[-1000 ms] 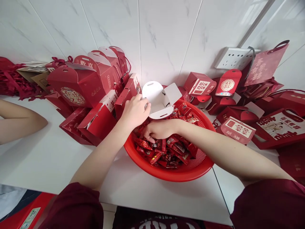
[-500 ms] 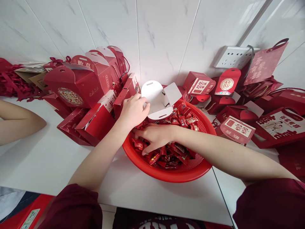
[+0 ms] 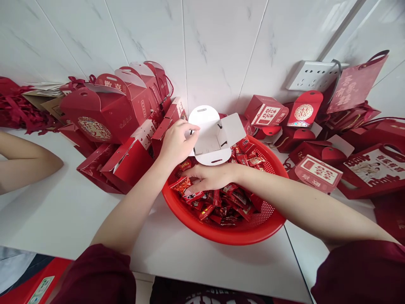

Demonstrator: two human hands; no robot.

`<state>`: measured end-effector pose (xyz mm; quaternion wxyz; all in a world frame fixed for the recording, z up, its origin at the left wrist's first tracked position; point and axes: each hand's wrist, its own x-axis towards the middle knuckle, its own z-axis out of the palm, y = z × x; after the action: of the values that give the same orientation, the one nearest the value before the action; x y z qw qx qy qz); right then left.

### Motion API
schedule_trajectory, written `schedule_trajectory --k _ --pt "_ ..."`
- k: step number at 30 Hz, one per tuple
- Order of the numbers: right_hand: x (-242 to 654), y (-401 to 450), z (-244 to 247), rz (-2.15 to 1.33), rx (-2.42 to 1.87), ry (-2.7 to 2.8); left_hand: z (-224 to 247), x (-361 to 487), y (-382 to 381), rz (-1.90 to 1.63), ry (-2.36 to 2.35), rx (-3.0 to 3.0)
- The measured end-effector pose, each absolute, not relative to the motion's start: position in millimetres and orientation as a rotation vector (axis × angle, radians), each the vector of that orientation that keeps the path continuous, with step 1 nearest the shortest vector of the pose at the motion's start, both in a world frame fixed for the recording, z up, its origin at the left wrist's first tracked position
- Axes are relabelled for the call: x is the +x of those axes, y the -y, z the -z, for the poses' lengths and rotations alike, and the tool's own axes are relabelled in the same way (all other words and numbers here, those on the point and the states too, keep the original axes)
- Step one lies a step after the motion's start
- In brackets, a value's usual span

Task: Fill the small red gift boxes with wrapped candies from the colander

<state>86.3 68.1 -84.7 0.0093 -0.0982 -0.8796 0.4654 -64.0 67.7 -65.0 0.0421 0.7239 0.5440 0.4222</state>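
An open gift box [image 3: 205, 137] with a white inside and its flaps spread rests at the back of the red plastic basket [image 3: 221, 236]. My left hand [image 3: 179, 141] grips the box's left side, fingers bent over its edge. Down in the basket, among many red-wrapped sweets [image 3: 236, 198], is my right hand [image 3: 210, 177]. Its thumb presses on a red sweet packet [image 3: 182, 185] near the left rim. The fingertips of that hand are partly hidden by wrappers.
Red gift boxes [image 3: 101, 114] stand in a group at the left. More boxes [image 3: 316, 171] lie to the right, below a white power strip [image 3: 316, 76] on the tiled wall. Another person's arm [image 3: 28, 162] rests on the white table [image 3: 79, 219] at the left edge.
My right hand has closed on a packet and raised it slightly, so its front now shows. The box has tipped a little, its near flap lower. My left hand stays on it.
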Motion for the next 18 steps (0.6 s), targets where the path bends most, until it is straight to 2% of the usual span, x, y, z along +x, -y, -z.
schedule_trajectory --k 8,13,18 --pt "94.4 -52.8 60.7 -1.277 -0.392 2.840 62.0 -64.1 -67.4 -1.377 -1.640 2.261" --pt "110.3 -34.8 30.2 -1.051 -0.206 2.883 59.4 -64.4 -63.6 -1.467 -1.689 2.299" --pt "139.7 -33.3 0.9 -1.074 -0.166 2.815 59.5 -63.7 -61.3 -1.493 -1.793 2.386"
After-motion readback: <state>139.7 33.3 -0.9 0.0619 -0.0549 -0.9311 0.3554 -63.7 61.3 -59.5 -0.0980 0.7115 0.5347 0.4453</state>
